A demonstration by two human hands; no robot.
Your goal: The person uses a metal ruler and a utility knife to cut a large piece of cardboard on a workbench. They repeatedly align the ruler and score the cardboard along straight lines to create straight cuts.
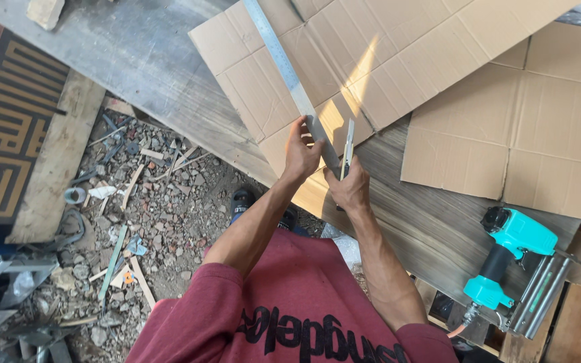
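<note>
Cardboard sheet [371, 60] lies under left hand [302, 151] pressing metal ruler [284, 64].

Bright, even daylight. A streak of sunlight crosses the cardboard [371, 60] and makes a pale glare patch near the hands. Shadows are soft. Focus is sharp, with slight wide-angle stretching at the edges.

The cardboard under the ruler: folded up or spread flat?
Spread flat. The cardboard lies opened out on the bench, creases showing, with the ruler lying flat across it.
</note>
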